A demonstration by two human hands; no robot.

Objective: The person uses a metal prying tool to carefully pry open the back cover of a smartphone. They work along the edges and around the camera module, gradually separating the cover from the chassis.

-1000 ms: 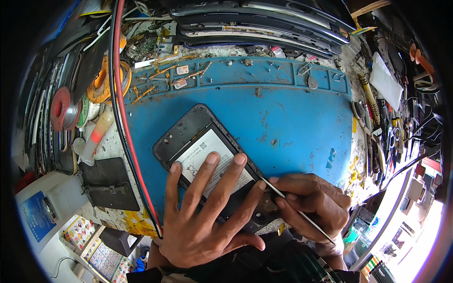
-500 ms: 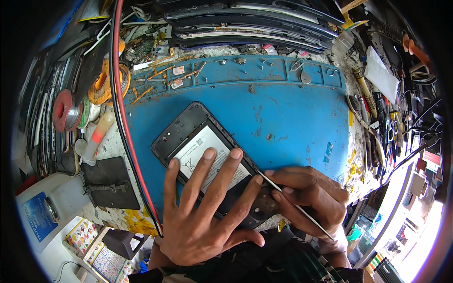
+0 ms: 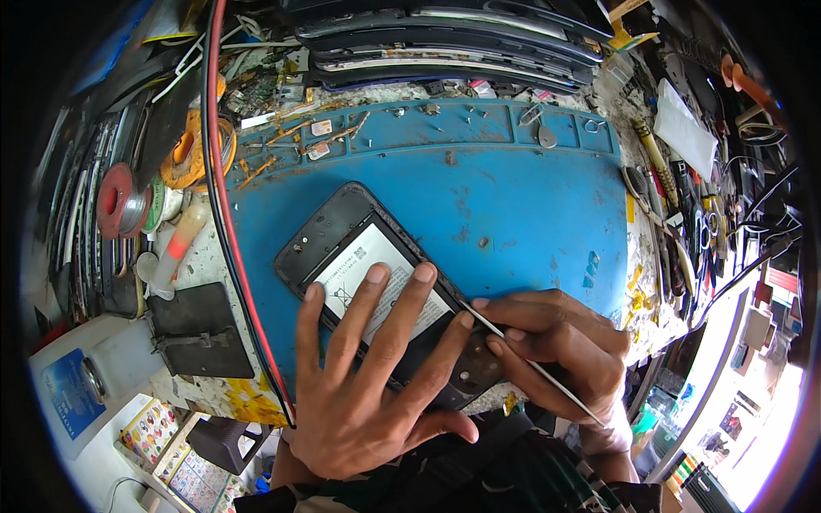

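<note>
An opened black phone [image 3: 332, 224] lies tilted on the blue work mat, its back cover off and its white-labelled battery [image 3: 363, 261] showing. My left hand [image 3: 363, 385] rests flat across the phone's lower half, fingers spread over the battery and thumb stretched out. At the phone's right edge, my right hand [image 3: 573, 346] pinches a thin, pale, stick-like tool [image 3: 558, 387]. The tool's upper tip meets that edge close to my left index finger; I cannot see whether it sits in the seam. My left hand covers much of the battery and the phone's lower part.
The blue mat [image 3: 530, 218] has a ridged tray strip at the back holding screws and small parts. Behind it are stacked phone panels [image 3: 453, 43]. Red and black cables [image 3: 224, 188] cross at left, near solder spools [image 3: 120, 201]. Hand tools [image 3: 658, 162] crowd the right side.
The whole view has shifted slightly. My hands, the phone and the stick-like tool keep nearly the same places relative to one another.
</note>
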